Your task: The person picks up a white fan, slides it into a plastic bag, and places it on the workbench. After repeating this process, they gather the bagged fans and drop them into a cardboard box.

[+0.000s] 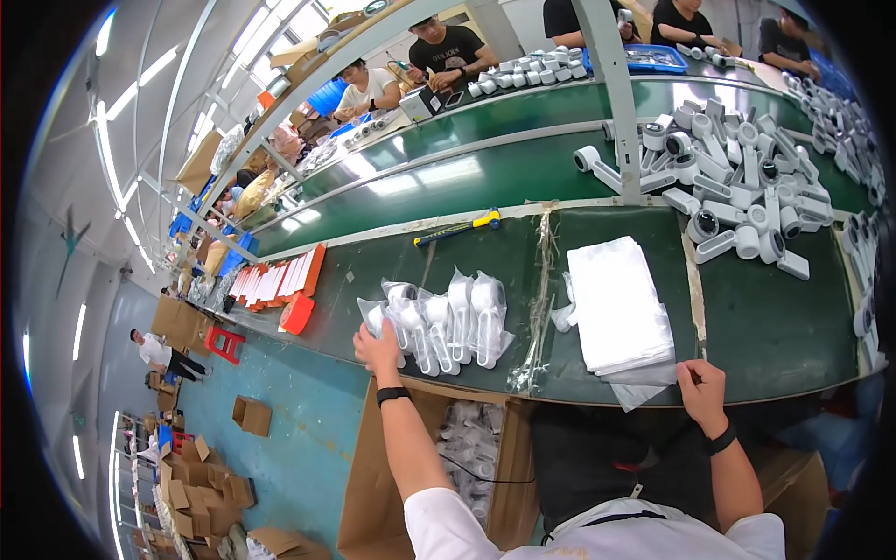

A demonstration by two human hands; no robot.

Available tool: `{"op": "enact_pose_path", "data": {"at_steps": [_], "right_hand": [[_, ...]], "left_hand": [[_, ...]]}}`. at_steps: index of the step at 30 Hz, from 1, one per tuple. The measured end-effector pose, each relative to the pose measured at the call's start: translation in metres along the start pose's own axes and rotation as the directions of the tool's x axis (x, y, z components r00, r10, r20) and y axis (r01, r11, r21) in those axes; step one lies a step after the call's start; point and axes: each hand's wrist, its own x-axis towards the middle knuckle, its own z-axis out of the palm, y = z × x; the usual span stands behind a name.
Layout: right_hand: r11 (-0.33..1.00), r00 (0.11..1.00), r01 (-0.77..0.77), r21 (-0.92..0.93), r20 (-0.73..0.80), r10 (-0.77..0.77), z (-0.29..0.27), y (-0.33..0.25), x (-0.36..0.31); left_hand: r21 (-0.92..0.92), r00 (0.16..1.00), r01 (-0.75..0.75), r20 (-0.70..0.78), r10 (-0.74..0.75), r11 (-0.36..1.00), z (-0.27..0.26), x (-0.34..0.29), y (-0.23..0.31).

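Note:
A row of white handheld devices (pixel 437 322) with round heads and handles, each in a clear plastic bag, lies on the green bench. My left hand (pixel 376 349) is closed around the leftmost bagged device, its fingers partly hiding it. To the right is a stack of flat plastic bags (pixel 621 303), whitish, with clear corners sticking out at the near end. At the stack's near right corner, my right hand (pixel 702 387) has its fingers curled together on the edge of a plastic bag.
A pile of unbagged white devices (pixel 747 187) covers the right of the bench. A hammer (pixel 457 228) lies at the back. Orange-edged paper stacks (pixel 280 280) and an orange tape roll (pixel 297 315) sit left. Below, a carton (pixel 373 485) holds bagged devices. Co-workers sit across the belt (pixel 448 191).

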Motion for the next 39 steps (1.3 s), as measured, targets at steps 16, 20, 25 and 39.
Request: {"op": "enact_pose_path", "data": {"at_steps": [16, 20, 25, 39], "right_hand": [[1.0, 1.0, 0.015, -0.022, -0.019, -0.016, 0.003, -0.003, 0.001], [1.0, 0.999, 0.02, -0.019, -0.029, -0.02, 0.003, -0.003, 0.001], [0.999, 0.999, 0.039, -0.024, -0.028, -0.04, 0.002, -0.004, 0.002], [0.997, 0.998, 0.049, -0.058, -0.04, -0.052, 0.001, -0.001, 0.001]], "left_hand": [[-0.029, 0.825, -0.346, 0.467, 0.319, 0.938, 0.003, 0.011, 0.016], [-0.183, 0.8, -0.271, 0.503, 0.327, 0.945, 0.002, 0.011, 0.018], [0.038, 0.845, -0.384, 0.417, 0.334, 0.923, 0.009, 0.007, 0.026], [-0.083, 0.762, -0.357, 0.55, 0.342, 0.93, 0.017, 0.024, 0.026]]}}
